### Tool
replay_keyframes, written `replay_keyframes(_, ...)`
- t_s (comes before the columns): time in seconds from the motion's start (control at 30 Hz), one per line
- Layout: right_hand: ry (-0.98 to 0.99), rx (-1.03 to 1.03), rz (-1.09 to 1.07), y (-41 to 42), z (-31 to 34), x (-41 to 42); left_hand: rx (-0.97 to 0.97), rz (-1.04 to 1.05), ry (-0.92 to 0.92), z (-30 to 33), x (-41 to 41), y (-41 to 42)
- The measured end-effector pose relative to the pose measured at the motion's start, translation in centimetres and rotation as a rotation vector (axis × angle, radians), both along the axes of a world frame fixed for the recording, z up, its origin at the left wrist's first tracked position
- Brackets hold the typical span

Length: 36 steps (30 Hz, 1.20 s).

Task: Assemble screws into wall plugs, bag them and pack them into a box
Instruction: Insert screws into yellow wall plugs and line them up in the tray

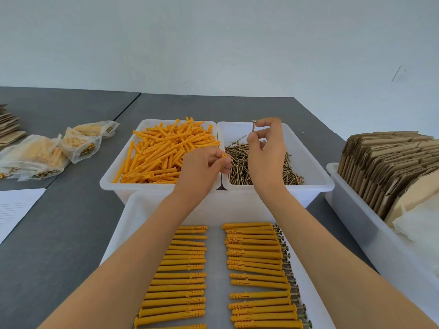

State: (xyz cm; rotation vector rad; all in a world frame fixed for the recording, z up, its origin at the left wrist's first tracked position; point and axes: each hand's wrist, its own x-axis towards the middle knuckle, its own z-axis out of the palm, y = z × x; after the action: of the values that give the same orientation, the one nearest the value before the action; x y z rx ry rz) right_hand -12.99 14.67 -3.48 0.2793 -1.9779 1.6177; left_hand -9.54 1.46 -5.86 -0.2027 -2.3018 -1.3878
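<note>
Orange assembled plugs [256, 269], fingers [255, 135] pinching screw [253, 127]

1. Plug bin [114, 176] is sitting left of screw bin [316, 167], touching it.
2. Tray [123, 233] is lying before both.
3. Filled bags [59, 148] are lying far left.
4. Cardboard bin [351, 217] is standing right.
</note>
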Motion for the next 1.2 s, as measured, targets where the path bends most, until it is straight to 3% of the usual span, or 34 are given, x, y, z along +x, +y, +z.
replay_keyframes(0.2, -0.072, -0.219, 0.148, -0.3, 0.6, 0.7, -0.066, -0.008, -0.027, -0.2, -0.2, -0.2)
replay_keyframes(0.57, 0.004, -0.247, 0.107, -0.2, 0.7, 0.9, -0.104, -0.008, 0.002, 0.0, 0.0, -0.4)
replay_keyframes(0.83, 0.012, -0.092, 0.166, -0.4, 0.7, 1.1, -0.133, 0.017, -0.009, 0.2, 0.2, -0.4)
replay_keyframes(1.2, -0.049, -0.22, 0.25, 1.0, 1.1, 0.3, -0.154, 0.033, 0.001, 0.1, 0.2, -0.5)
